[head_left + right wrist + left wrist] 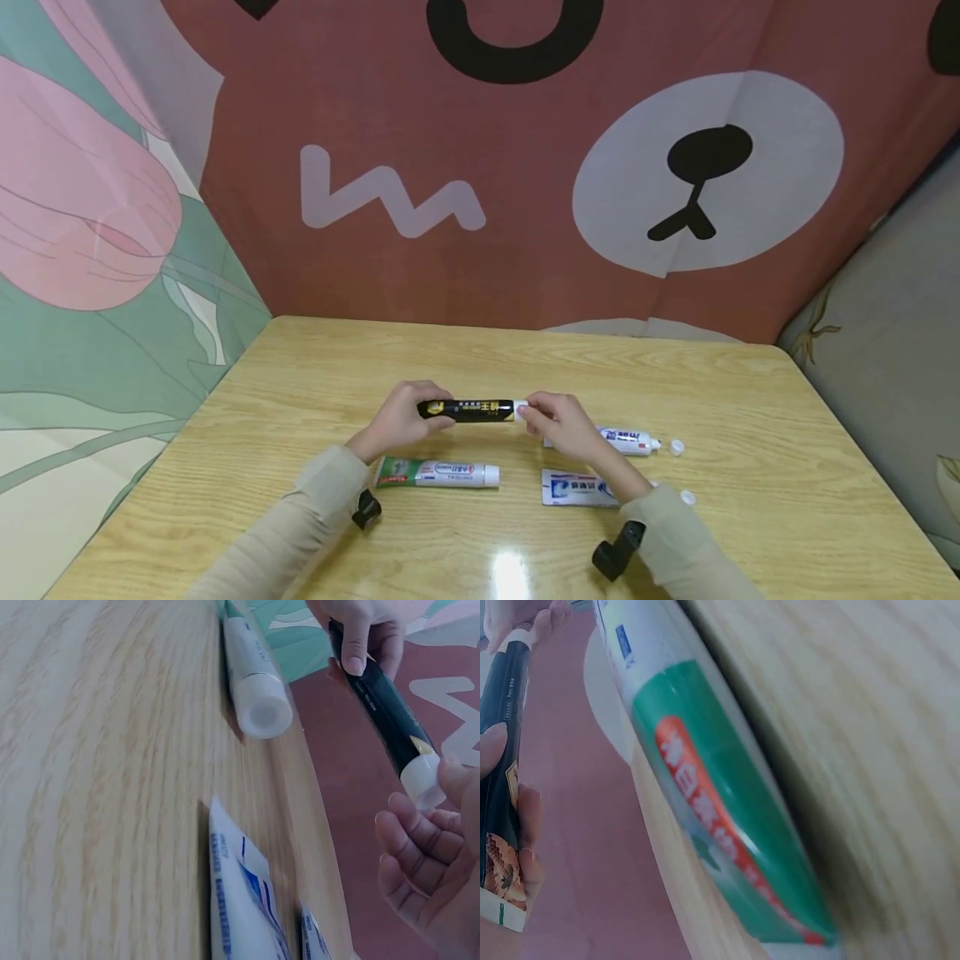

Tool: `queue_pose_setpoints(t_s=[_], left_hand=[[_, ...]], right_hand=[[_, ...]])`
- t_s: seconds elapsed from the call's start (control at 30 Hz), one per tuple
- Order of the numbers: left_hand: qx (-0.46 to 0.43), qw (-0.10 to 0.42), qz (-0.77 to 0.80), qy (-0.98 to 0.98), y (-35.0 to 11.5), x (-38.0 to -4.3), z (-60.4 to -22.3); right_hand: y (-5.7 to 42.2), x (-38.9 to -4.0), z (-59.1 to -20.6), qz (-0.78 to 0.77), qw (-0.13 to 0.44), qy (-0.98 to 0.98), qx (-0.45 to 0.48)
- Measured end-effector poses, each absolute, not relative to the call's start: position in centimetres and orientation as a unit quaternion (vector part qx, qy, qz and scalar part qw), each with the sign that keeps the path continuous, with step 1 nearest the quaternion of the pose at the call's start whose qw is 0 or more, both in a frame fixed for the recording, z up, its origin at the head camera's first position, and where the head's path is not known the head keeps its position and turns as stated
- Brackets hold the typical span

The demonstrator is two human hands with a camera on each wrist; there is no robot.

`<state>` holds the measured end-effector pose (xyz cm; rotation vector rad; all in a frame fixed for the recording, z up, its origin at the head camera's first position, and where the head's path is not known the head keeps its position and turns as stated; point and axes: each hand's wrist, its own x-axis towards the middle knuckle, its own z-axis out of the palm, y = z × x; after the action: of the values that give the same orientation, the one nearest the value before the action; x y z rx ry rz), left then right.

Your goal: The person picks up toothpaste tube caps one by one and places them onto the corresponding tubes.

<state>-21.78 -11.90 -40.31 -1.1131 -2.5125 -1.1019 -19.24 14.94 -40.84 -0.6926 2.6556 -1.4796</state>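
Observation:
A black toothpaste tube (pixel 476 411) with a white cap (pixel 424 782) is held sideways above the table. My left hand (pixel 405 414) grips its flat tail end, thumb on one side and fingers on the other. At the other end, my right hand (pixel 564 425) pinches the cap between thumb and forefinger; its other fingers curl loosely below in the right wrist view. Nearer me lies a green-and-white toothpaste tube (pixel 450 473), its cap on. Under my right hand and forearm, two white-and-blue toothpaste tubes, one farther (pixel 630 441) and one nearer (pixel 573 488), are partly hidden.
Two loose white caps, one farther (pixel 677 447) and one nearer (pixel 687 497), lie right of the white-and-blue tubes. The wooden table (pixel 375 350) ends at a red cartoon-print cloth (pixel 525 283) behind. Black camera mounts hang from both wrists.

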Motion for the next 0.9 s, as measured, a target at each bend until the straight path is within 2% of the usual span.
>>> queue_pose_setpoints(t_s=[0.23, 0.77, 0.9], left_hand=[[-0.382, 0.077, -0.353, -0.851, -12.1, -23.0, -40.3], [-0.35, -0.091, -0.296, -0.884, -12.9, -25.7, -41.7], [-0.336, -0.11, -0.286, -0.891, -12.8, -25.8, -42.1]], right_hand=[[14.7, -19.6, -41.8, -0.516, 0.039, 0.833, -0.193], [13.0, -20.8, -43.4, -0.535, 0.087, 0.833, -0.113], [12.7, -21.3, -44.0, -0.516, 0.085, 0.846, -0.104]])
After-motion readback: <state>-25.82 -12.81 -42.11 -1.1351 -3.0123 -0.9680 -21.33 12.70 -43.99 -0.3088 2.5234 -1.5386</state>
